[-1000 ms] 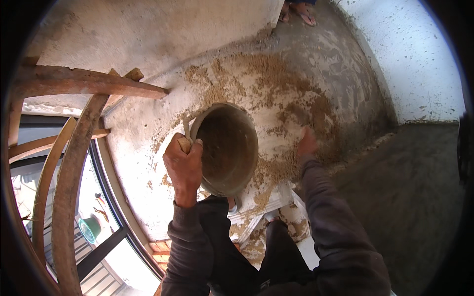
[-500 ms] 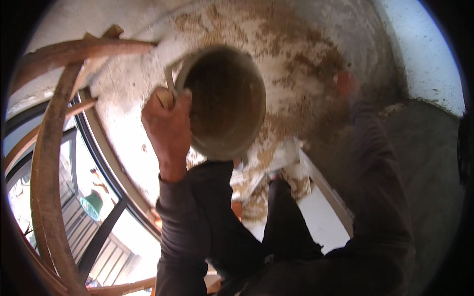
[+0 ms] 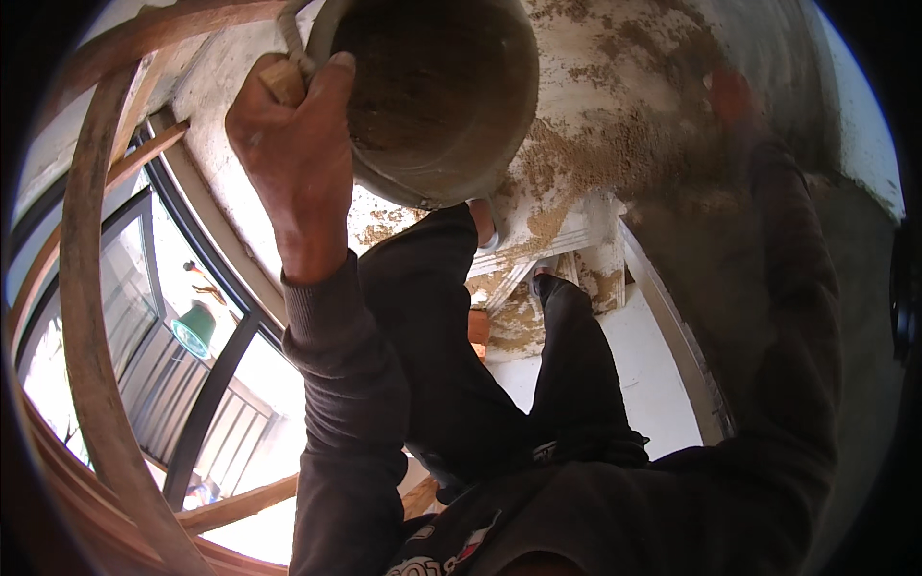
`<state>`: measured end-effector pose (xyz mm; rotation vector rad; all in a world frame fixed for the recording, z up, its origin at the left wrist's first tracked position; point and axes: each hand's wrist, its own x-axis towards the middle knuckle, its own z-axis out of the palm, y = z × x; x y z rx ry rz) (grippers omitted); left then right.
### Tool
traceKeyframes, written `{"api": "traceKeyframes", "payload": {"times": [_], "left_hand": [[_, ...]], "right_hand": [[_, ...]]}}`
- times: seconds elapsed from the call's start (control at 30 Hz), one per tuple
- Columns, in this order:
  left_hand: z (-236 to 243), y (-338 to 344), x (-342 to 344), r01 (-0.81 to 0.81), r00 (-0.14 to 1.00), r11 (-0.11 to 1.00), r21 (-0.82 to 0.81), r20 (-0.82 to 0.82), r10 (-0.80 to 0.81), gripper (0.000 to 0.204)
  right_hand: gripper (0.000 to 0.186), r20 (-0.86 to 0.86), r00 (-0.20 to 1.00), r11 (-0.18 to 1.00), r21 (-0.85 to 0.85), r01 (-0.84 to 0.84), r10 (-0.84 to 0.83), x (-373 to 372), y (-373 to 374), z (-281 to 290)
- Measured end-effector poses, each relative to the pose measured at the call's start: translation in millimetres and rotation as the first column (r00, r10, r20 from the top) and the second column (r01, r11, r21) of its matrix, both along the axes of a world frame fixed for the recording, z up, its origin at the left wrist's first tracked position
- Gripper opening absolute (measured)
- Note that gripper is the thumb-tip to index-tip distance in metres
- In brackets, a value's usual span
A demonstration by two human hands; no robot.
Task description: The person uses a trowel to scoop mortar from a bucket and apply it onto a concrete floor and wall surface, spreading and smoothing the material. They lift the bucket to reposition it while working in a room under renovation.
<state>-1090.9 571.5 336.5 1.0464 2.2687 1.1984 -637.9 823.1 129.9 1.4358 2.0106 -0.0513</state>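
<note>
We've got our left fingers (image 3: 252, 104) wrapped round a wooden grip (image 3: 282, 84), muddy bucket (image 3: 437, 106) just right of them; right fingers (image 3: 732, 94) too blurry to tell.

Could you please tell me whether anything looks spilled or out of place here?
The brown crumbly material stands out: it lies in ragged patches on the pale surface right of the bucket held by the left hand, with bare spots between. It looks scattered, though I cannot tell whether it spilled.
</note>
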Motion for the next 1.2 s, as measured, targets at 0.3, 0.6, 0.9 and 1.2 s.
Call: {"api": "traceKeyframes", "payload": {"times": [0.3,0.6,0.9,1.2], "left_hand": [[5.3,6.2,-3.5,-0.038,0.999,0.999,-0.020,0.015,0.038,0.033],[-31.1,34.6,11.8,-0.050,0.994,0.969,-0.243,0.083,0.072,0.025],[-68.4,62.5,10.7,-0.013,0.998,0.968,-0.250,0.049,0.026,0.030],[-43.6,133.1,34.9,0.223,0.975,0.955,-0.195,0.061,-0.215,0.033]], "right_hand": [[0.029,-0.047,0.992,0.991,0.067,-0.115,0.118,-0.3,-2.8,4.9],[0.031,-0.031,0.995,0.990,-0.108,0.091,-0.095,-1.0,-0.2,11.8],[0.022,-0.143,0.925,0.936,-0.089,0.342,-0.351,-0.6,-18.2,9.3],[0.025,-0.283,0.871,0.899,0.063,0.434,-0.401,33.0,-41.5,-24.2]]}}
